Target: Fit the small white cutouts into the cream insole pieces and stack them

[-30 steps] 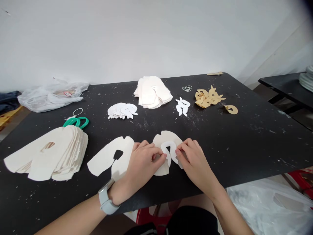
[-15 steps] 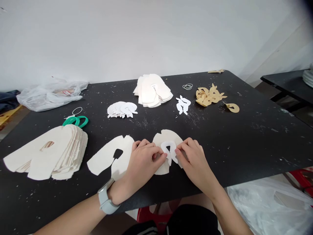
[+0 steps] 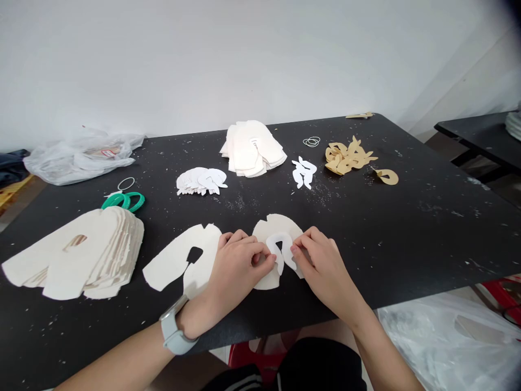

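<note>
Worktop [image 3: 407, 233]: one, black, across the frame.
Left hand [image 3: 240, 263]: narrow, pinching the left side of the white horseshoe [image 3: 280, 238].
Right hand [image 3: 328, 269]: narrow, pinching its right side.
White horseshoe: one, lower centre, on one cream sheet [image 3: 266, 227].
Green loops [image 3: 137, 202]: two, left of frame.

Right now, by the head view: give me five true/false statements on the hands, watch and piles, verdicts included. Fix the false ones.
1. Left hand and right hand are both at the small white piece. True.
2. The watch is worn on the right. False: the watch is on the left.
3. The small white piece lies over a cream pad. True.
4. The tan pile is left of the back stack. False: the tan pile is right of it.
5. Green rings lie just beyond the thick stack. True.
</note>
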The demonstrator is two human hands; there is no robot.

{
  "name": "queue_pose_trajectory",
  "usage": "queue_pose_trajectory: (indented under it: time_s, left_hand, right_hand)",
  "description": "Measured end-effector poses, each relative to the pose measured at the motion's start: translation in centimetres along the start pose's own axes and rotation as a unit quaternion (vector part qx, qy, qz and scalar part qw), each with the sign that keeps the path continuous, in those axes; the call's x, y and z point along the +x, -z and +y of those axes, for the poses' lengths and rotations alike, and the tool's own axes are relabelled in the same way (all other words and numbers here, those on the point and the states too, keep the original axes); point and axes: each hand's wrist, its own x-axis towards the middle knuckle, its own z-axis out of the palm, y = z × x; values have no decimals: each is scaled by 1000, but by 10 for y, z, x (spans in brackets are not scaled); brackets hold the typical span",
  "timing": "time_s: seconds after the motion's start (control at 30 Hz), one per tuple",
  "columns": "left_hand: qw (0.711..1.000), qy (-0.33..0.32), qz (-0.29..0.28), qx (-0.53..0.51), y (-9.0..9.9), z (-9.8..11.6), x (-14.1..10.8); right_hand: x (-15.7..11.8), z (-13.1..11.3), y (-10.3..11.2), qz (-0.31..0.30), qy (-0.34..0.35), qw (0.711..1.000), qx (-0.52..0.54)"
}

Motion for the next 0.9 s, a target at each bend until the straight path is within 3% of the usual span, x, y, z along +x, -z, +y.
queue_pose_trajectory:
  time_s: [0.9]
  left_hand:
    - [1000, -14, 13, -11, 2, -3, 2]
  right_hand:
    - [0, 3, -13, 54, 20, 997, -46]
